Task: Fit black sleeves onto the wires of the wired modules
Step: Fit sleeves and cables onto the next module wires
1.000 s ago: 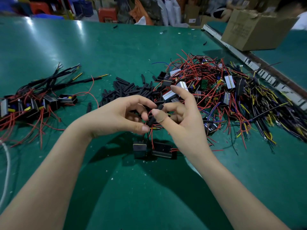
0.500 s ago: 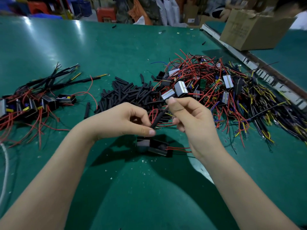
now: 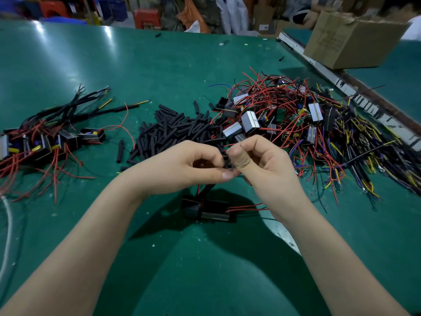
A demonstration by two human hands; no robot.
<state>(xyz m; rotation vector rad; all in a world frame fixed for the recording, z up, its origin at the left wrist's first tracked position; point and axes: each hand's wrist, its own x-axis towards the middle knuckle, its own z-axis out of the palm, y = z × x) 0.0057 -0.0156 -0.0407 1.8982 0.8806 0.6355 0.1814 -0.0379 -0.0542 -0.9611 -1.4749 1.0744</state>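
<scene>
My left hand (image 3: 182, 169) and my right hand (image 3: 262, 163) meet fingertip to fingertip above the green table. Between them both pinch a short black sleeve (image 3: 227, 161) over thin wires. Those wires run down to a black wired module (image 3: 208, 209) lying on the table just below my hands, with red wires trailing to its right. A heap of loose black sleeves (image 3: 175, 131) lies just beyond my hands. A tangled pile of modules with red wires (image 3: 284, 115) sits to the right of that heap.
A group of modules with sleeved wires (image 3: 47, 137) lies at the left. Bundles of black and yellow wires (image 3: 376, 160) spread at the far right. A cardboard box (image 3: 350, 39) stands at the back right beside a metal rail (image 3: 364, 103). A white cord (image 3: 6, 226) runs along the left edge.
My right hand has drawn back toward the left hand and curled its fingers, so the sleeve is now mostly hidden between the two sets of fingertips. The module has stayed on the table.
</scene>
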